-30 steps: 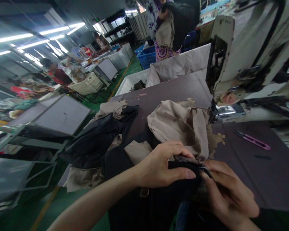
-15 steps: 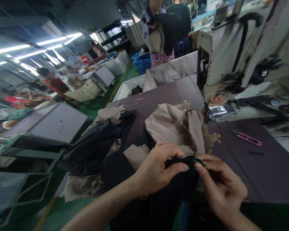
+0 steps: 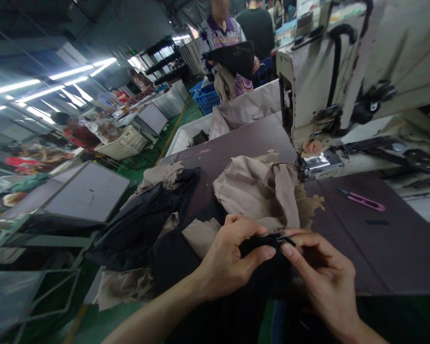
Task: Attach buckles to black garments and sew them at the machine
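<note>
Both my hands pinch the edge of a black garment [image 3: 258, 272] at the front of the table. Between thumb and fingers, my left hand [image 3: 232, 253] grips the dark folded fabric. Close beside it, my right hand [image 3: 318, 263] pinches the same edge, where some light threads show. Beige cloth [image 3: 256, 186] joined to the garment lies bunched just beyond my fingers. Left of my left wrist, a beige flap [image 3: 200, 234] rests on the black fabric. What lies under my fingertips is hidden.
A sewing machine [image 3: 315, 86] stands at the right, with pink-handled thread snips [image 3: 361, 198] on the table [image 3: 344, 239] before it. Black and beige garments [image 3: 146, 215] are heaped at left. Beyond the table are a cloth-lined bin [image 3: 247, 112], a blue basket [image 3: 208, 100] and a person holding dark fabric [image 3: 232, 59].
My hands keep their pinch on the black fabric and appear slightly further left. The view has shifted a little. The person across has turned and holds the dark cloth spread out.
</note>
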Tool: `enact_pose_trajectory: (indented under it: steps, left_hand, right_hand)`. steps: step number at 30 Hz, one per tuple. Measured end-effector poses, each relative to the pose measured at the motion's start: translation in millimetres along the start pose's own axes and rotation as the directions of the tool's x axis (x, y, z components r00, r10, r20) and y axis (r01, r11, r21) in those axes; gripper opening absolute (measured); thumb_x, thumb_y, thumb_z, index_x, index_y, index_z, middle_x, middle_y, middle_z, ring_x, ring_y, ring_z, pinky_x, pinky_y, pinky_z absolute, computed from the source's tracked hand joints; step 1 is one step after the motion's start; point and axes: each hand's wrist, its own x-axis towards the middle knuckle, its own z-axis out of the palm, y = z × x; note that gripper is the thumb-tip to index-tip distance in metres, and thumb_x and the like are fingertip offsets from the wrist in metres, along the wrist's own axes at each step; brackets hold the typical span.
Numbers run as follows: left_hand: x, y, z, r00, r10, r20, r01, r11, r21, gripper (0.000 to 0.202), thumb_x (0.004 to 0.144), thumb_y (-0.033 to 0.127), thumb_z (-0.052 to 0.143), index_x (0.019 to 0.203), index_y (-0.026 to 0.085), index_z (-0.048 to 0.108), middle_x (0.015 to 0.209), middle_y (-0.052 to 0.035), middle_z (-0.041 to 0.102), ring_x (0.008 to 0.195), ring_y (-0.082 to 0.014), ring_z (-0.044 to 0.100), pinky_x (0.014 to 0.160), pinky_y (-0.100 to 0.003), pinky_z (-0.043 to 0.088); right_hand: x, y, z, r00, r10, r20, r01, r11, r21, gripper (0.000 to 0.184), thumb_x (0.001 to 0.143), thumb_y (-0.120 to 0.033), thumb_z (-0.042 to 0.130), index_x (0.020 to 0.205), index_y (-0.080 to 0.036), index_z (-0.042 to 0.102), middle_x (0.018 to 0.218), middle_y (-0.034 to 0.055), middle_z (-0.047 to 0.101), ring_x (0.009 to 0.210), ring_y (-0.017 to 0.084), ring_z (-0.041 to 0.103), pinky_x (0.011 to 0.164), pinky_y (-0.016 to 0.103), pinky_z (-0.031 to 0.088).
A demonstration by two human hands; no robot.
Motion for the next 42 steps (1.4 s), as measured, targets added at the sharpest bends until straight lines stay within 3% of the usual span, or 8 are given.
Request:
enact_pose_trajectory:
  steps: [3, 7, 16, 25, 30, 35, 39, 42]
  left_hand:
    - [0, 0, -0.5, 1.0, 0.006, -0.024, -0.006, 1.0, -0.012, 0.014, 0.086, 0.03, 0.064, 0.089, 0.017, 0.063, 0.083, -0.0003, 0.064, 0.081, -0.0159, 0.052, 0.086, -0.034, 0.031]
    - [2, -1, -2.7, 1.0, -0.003, 0.007, 0.003, 0.999, -0.033, 0.016, 0.086, 0.034, 0.065, 0.089, 0.018, 0.065, 0.083, -0.0001, 0.066, 0.08, -0.0161, 0.054, 0.085, -0.034, 0.031]
    - [10, -9, -9.0, 0.995, 0.0, 0.104, 0.013, 0.992, -0.127, 0.022, 0.09, 0.037, 0.061, 0.088, 0.016, 0.069, 0.084, -0.0036, 0.068, 0.083, -0.0179, 0.06, 0.083, -0.031, 0.039]
    - [8, -20, -2.9, 0.991, 0.125, 0.05, -0.118, 0.985, -0.123, 0.016, 0.091, 0.032, 0.061, 0.089, 0.017, 0.067, 0.087, -0.0036, 0.07, 0.084, -0.0174, 0.063, 0.094, -0.036, 0.036]
    - [7, -21, -3.9, 0.974, 0.215, 0.069, -0.211, 0.976, -0.063, 0.011, 0.092, 0.027, 0.059, 0.096, 0.018, 0.065, 0.094, -0.0046, 0.071, 0.092, -0.0176, 0.064, 0.096, -0.037, 0.035]
    - [3, -30, -3.9, 0.91, 0.412, 0.056, -0.415, 0.906, 0.084, 0.016, 0.09, 0.015, 0.059, 0.105, 0.017, 0.063, 0.098, -0.0071, 0.072, 0.094, -0.017, 0.065, 0.092, -0.036, 0.038]
    - [-3, -43, 0.7, 0.809, 0.587, -0.022, -0.571, 0.795, 0.208, 0.03, 0.088, 0.007, 0.056, 0.114, 0.021, 0.061, 0.103, -0.0039, 0.075, 0.094, -0.0139, 0.068, 0.091, -0.034, 0.039]
    - [-8, -49, 2.9, 0.756, 0.653, -0.043, -0.618, 0.734, 0.28, 0.033, 0.087, 0.008, 0.055, 0.116, 0.022, 0.061, 0.109, -0.0027, 0.074, 0.098, -0.0139, 0.069, 0.091, -0.033, 0.04]
  right_hand:
    - [-1, 2, -4, 0.997, 0.06, 0.051, -0.061, 0.998, 0.022, 0.007, 0.084, -0.015, 0.071, 0.09, -0.018, 0.07, 0.095, 0.0069, 0.071, 0.09, 0.017, 0.069, 0.08, 0.024, 0.059]
    - [-2, 6, -6, 0.998, 0.049, 0.049, -0.051, 0.998, 0.042, 0.004, 0.083, -0.016, 0.071, 0.086, -0.017, 0.071, 0.095, 0.0085, 0.07, 0.091, 0.02, 0.068, 0.08, 0.03, 0.06]
    - [-2, 7, -5, 0.997, 0.051, 0.052, -0.055, 0.996, 0.073, 0.005, 0.084, -0.015, 0.07, 0.087, -0.019, 0.07, 0.098, 0.0069, 0.069, 0.093, 0.017, 0.067, 0.078, 0.023, 0.058]
    - [0, 12, -8, 0.992, 0.04, 0.121, -0.049, 0.996, 0.071, 0.004, 0.085, -0.014, 0.069, 0.086, -0.018, 0.068, 0.095, 0.0061, 0.068, 0.09, 0.017, 0.066, 0.079, 0.025, 0.056]
    - [-5, 11, -7, 0.994, -0.083, 0.077, 0.082, 0.996, 0.017, 0.013, 0.084, -0.007, 0.067, 0.091, -0.018, 0.067, 0.098, 0.0052, 0.068, 0.094, 0.016, 0.067, 0.081, 0.023, 0.055]
    - [-11, 14, -9, 0.969, -0.235, 0.077, 0.241, 0.967, -0.08, 0.02, 0.082, 0.001, 0.065, 0.093, -0.017, 0.068, 0.095, 0.0054, 0.068, 0.089, 0.015, 0.067, 0.081, 0.024, 0.055]
    - [-9, 14, -16, 0.898, -0.402, 0.18, 0.426, 0.897, -0.121, 0.029, 0.079, 0.008, 0.062, 0.098, -0.014, 0.068, 0.097, 0.0073, 0.069, 0.091, 0.016, 0.067, 0.078, 0.026, 0.056]
    - [-6, 10, -22, 0.841, -0.468, 0.272, 0.511, 0.852, -0.115, 0.032, 0.077, 0.011, 0.063, 0.099, -0.012, 0.066, 0.099, 0.009, 0.07, 0.094, 0.017, 0.067, 0.078, 0.028, 0.058]
